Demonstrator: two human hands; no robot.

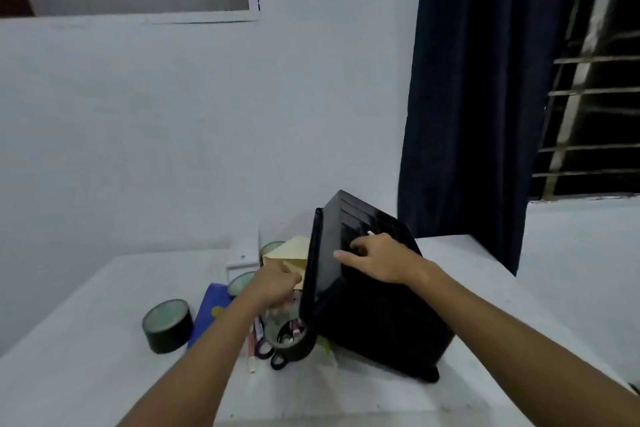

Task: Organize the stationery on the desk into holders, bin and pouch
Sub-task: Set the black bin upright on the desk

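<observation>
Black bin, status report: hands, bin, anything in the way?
Right hand gripping black bin, tipped on its side. Left hand at bin mouth by tan envelope. Tape rolls, scissors, pens crowd desk beside it.

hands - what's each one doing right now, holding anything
Left hand: closed on the tan envelope.
Right hand: gripping the tilted black bin by its side.

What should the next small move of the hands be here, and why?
Probably set the tipped black slatted plastic bin upright. The right hand holds it tilted, mouth toward the pens and scissors, while the left hand reaches beside its rim.
</observation>
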